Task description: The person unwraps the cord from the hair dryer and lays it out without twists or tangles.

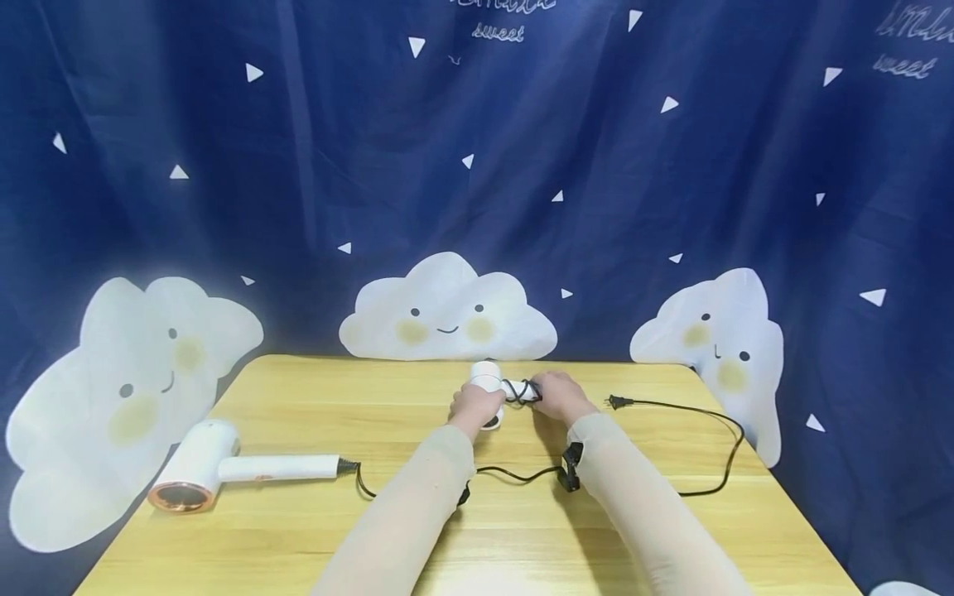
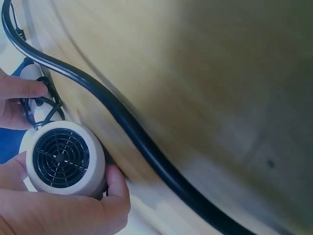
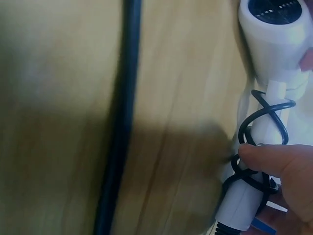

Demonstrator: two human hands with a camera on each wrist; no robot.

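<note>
Near the table's back edge, both hands hold a white hair dryer (image 1: 486, 372) with a thin black cord (image 3: 266, 110) wound around its handle. My left hand (image 1: 475, 406) grips the round head, fingers and thumb on either side of the dark rear grille (image 2: 61, 157). On the handle (image 3: 239, 203), my right hand (image 1: 562, 397) grips with its thumb over the wound cord. The right palm is partly hidden.
Another white hair dryer (image 1: 197, 455) with a copper-coloured rim lies at the table's left. A black cord (image 1: 734, 447) loops at the right, ending in a two-prong plug (image 1: 617, 402). A blue cloud-print curtain (image 1: 477, 207) hangs behind the wooden table (image 1: 298, 546).
</note>
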